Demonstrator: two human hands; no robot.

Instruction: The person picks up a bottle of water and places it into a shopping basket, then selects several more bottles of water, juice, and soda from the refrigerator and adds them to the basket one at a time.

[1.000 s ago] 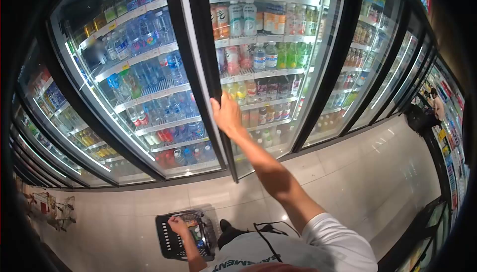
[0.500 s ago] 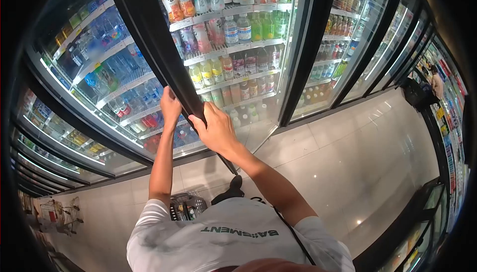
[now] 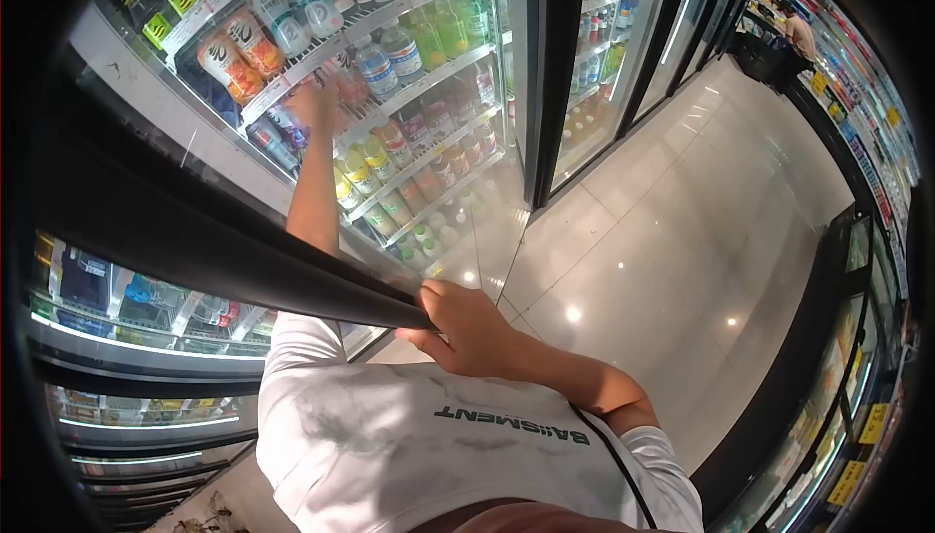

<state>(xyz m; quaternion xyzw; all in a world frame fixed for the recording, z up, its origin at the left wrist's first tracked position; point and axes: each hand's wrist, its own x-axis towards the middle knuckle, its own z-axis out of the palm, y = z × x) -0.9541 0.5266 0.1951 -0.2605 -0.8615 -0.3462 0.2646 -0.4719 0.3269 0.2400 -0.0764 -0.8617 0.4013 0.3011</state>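
Black-framed fridge door stands open, gripped at its edge by the right hand; the left hand reaches the bottles on a shelf, its fingers' state unclear, nothing taken yet.

Left arm: stretched up and forward, elbow nearly straight.
Left hand: raised at full reach, blurred; fingers not readable.
Right arm: bent at elbow, forearm across chest.
Right hand: fingers curled in a grip, knuckles up.
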